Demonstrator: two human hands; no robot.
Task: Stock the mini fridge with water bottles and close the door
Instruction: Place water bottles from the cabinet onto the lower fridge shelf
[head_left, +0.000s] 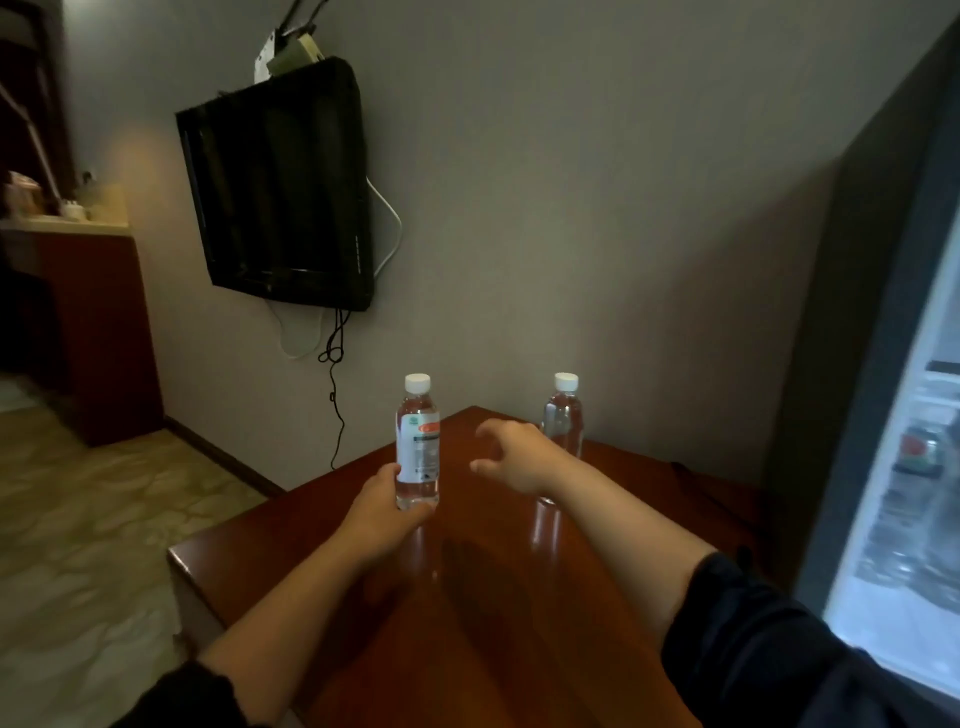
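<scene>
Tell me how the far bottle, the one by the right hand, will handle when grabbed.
The far bottle looks full, so probably heavy for its size. Tall and narrow on the glossy table, it may tip or slide if the right hand knocks it. Its clear plastic wall likely gives under a squeeze.

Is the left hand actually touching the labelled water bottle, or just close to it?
Touching. The head view shows the left hand with its fingers and thumb wrapped round the base of the labelled bottle.
</scene>
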